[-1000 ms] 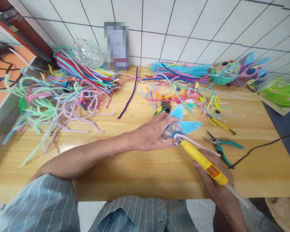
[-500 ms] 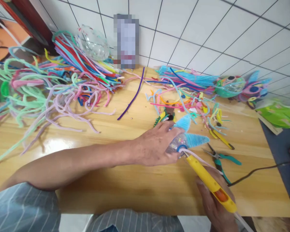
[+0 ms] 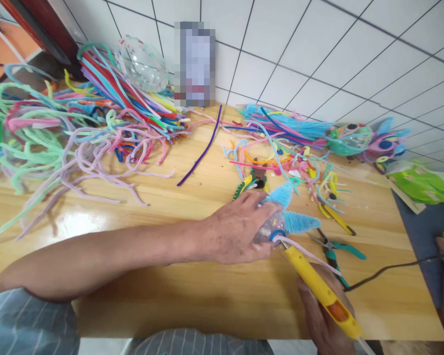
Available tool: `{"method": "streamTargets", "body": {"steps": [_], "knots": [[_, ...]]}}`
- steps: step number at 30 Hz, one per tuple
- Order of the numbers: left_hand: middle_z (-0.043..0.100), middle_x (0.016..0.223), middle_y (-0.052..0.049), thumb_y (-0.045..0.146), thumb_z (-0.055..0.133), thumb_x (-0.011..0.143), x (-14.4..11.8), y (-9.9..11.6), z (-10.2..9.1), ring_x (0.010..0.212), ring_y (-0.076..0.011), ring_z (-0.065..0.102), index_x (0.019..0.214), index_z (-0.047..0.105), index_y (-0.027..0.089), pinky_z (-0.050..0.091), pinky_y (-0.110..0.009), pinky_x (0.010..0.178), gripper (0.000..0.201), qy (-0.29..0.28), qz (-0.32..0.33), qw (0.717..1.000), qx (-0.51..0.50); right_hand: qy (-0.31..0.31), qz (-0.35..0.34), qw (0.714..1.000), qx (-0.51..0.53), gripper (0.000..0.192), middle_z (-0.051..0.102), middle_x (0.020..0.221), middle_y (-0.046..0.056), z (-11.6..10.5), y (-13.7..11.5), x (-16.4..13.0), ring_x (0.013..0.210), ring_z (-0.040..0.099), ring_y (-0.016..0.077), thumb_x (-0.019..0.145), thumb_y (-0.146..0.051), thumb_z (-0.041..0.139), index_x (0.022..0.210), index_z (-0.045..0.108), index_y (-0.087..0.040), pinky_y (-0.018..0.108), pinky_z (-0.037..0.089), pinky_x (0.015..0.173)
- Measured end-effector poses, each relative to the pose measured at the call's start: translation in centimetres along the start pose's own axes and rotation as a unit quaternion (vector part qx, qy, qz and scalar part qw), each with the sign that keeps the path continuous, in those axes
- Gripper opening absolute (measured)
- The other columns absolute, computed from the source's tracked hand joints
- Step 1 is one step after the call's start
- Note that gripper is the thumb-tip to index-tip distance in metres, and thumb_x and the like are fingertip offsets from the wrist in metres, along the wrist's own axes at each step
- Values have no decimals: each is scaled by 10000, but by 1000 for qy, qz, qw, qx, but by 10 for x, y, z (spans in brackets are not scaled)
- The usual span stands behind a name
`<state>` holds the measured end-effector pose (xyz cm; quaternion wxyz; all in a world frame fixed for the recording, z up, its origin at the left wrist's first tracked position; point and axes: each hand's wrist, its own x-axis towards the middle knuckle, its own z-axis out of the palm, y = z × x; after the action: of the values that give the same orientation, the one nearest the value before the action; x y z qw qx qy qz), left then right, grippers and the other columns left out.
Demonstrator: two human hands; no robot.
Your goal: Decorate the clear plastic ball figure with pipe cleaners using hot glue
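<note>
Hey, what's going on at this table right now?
A person is doing craft work at a wooden table. The left hand steadies a small clear ornament with blue fuzzy fins, while the right hand holds a yellow glue gun with its tip against the ornament. Loose pipe cleaners cover the far side, and teal-handled pliers lie nearby.

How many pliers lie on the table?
2. Teal pliers lie right of the glue gun; yellow-green pliers lie beyond the left hand. Others may hide under the pipe cleaners.
</note>
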<state>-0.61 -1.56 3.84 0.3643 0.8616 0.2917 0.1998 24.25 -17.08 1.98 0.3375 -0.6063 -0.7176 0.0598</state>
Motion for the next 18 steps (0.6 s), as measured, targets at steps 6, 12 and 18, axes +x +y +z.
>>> {"method": "streamTargets", "body": {"steps": [6,12,18], "knots": [[522,1533,-244,402,678,933,0,0,2,1505,-407,469,1492,500,134,464,-604,1222,645,1,8,1000,9,-2,7,999,31,111,737,928,6,2,-2,-1,796,726,202,964,-220,652,1067,678,-253,321,608,714],[533,1527,-224,401,697,925,-1,0,2,1502,-405,473,1476,504,165,471,-612,1211,629,10,9,1000,12,-7,5,999,35,143,729,909,3,1,0,-3,776,724,203,956,-208,640,1085,673,-260,312,600,672],[512,1546,-243,412,698,927,-1,0,3,1521,-417,448,1492,507,142,459,-607,1225,655,6,5,1000,11,-5,3,1000,22,137,742,892,2,0,1,-3,792,740,218,944,-218,643,1065,684,-267,329,602,700]]}}
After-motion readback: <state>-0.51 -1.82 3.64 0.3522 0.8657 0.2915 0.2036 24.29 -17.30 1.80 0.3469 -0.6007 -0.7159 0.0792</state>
